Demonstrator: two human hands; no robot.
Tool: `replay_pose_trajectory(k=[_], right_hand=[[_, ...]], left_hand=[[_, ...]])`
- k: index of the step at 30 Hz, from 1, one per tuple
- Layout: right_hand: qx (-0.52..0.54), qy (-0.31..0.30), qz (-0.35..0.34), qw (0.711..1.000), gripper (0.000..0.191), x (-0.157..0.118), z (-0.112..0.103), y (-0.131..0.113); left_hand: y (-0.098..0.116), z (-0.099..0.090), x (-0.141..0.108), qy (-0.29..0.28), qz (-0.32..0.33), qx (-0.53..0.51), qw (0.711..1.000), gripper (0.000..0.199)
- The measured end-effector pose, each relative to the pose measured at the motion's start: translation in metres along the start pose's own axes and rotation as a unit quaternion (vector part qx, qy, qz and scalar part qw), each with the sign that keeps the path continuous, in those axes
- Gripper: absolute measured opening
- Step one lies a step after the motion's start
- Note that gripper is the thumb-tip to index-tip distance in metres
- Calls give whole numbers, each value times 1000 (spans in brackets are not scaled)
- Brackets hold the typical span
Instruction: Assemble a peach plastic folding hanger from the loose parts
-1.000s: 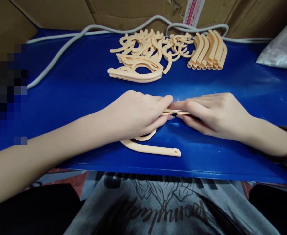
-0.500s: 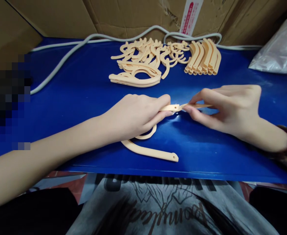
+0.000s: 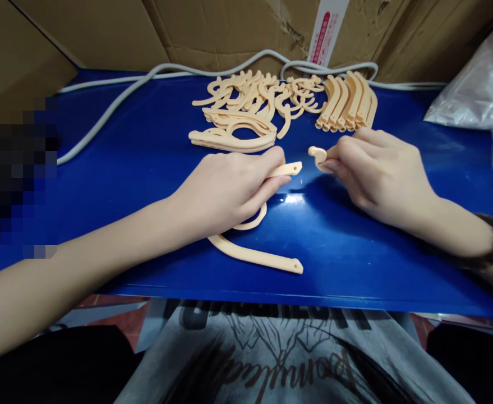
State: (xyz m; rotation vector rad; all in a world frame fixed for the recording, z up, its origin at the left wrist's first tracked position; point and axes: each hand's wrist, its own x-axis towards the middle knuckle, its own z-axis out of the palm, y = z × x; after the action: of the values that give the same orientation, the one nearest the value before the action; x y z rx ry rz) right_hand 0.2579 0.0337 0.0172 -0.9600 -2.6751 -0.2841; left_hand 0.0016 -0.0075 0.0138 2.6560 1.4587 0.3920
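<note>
A blue table carries a heap of peach plastic parts and a row of stacked curved strips along its far edge. Toward the near edge, the left hand pinches a curved hanger arm by its upper end. Just beside, not touching, the right hand grips a small hook piece in its fingertips.
</note>
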Motion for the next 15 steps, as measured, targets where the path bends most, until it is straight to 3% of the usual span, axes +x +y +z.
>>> replay_pose_trajectory(k=[4, 8, 11, 15], right_hand=[[27, 8, -8, 1000, 29, -1, -3, -1], [54, 7, -27, 998, 34, -6, -4, -6], [59, 26, -49, 997, 47, -7, -2, -8], [49, 3, -72, 996, 47, -6, -2, -9]], left_hand=[[0, -4, 1, 18, -36, -43, 998, 27], [0, -7, 5, 18, -72, -145, 987, 24], [-1, -8, 8, -5, -87, -206, 975, 25], [-3, -12, 9, -64, -100, -259, 959, 29]])
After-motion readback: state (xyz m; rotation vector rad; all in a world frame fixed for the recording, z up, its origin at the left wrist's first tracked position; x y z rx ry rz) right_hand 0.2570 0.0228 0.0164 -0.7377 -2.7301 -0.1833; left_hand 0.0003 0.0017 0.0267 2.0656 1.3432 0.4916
